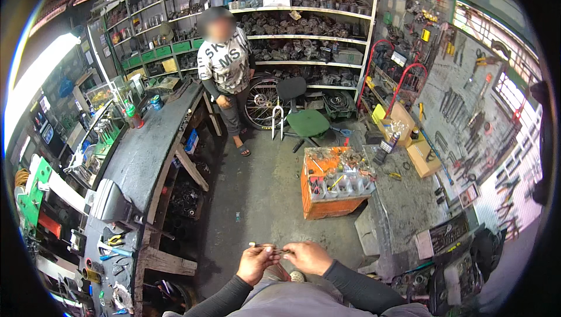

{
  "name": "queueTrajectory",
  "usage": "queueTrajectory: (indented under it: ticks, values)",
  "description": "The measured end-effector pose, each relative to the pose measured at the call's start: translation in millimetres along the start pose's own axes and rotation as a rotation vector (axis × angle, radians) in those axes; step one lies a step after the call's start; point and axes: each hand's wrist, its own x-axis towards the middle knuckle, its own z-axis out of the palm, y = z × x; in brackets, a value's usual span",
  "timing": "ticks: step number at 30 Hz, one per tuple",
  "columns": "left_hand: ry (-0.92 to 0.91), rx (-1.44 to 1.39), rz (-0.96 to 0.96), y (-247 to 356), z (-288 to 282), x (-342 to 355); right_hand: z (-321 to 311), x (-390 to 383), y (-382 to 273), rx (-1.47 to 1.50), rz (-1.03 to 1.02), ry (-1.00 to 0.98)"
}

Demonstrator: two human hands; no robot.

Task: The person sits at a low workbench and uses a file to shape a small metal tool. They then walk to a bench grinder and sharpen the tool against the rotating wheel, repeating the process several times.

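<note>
In front of my body I hold a thin, brownish, stick-like piece [262, 246] with a pale tip at its left end. My left hand [253, 265] is closed around it, thumb on top. From the other side the fingers of my right hand [311, 258] pinch its right part. The fingers cover much of the piece, and it is too small to tell its kind. Both hands are close together over the floor, apart from the benches at either side.
A dark workbench [137, 147] with a vise [111, 203] runs along the left. Another person [225, 59] stands beside it. An orange cabinet [327, 207], a green chair [308, 123] and a bicycle wheel [261, 103] stand ahead. At right, a bench [403, 200] sits below a tool board.
</note>
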Motion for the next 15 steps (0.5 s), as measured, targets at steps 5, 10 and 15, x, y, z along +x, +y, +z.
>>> queueTrajectory:
  ticks: [5, 10, 15]
  values:
    - [0.086, -0.014, -0.054, 11, -16, 83, -31, 89, 45, 0.022, 0.058, -0.107]
    - [0.124, 0.206, -0.107, 45, -35, 176, -55, 166, 173, 0.097, 0.219, 0.108]
    - [0.364, 0.284, -0.112, 72, -83, 250, -112, 238, 297, 0.445, 0.563, 0.232]
